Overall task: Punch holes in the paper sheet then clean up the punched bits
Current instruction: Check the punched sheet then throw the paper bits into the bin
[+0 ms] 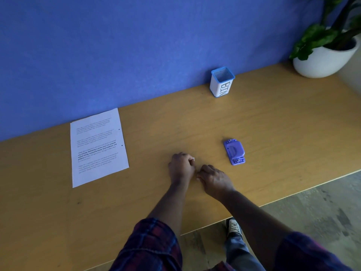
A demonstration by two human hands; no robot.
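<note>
A printed paper sheet (97, 147) lies flat on the wooden table (273, 122) at the left, with two punched holes along its right edge. A purple hole punch (234, 151) rests on the table to the right of my hands. My left hand (181, 168) and my right hand (214, 179) sit side by side on the tabletop, fingers curled down against the wood, nearly touching. Any punched bits under the fingers are hidden. A white cup with a blue rim marked BIN (221, 83) stands at the back by the wall.
A blue wall (136, 45) runs along the table's far side. A white pot with a green plant (324, 55) stands at the back right corner. The table's front edge runs diagonally at the right, with floor and my shoe (233, 227) below.
</note>
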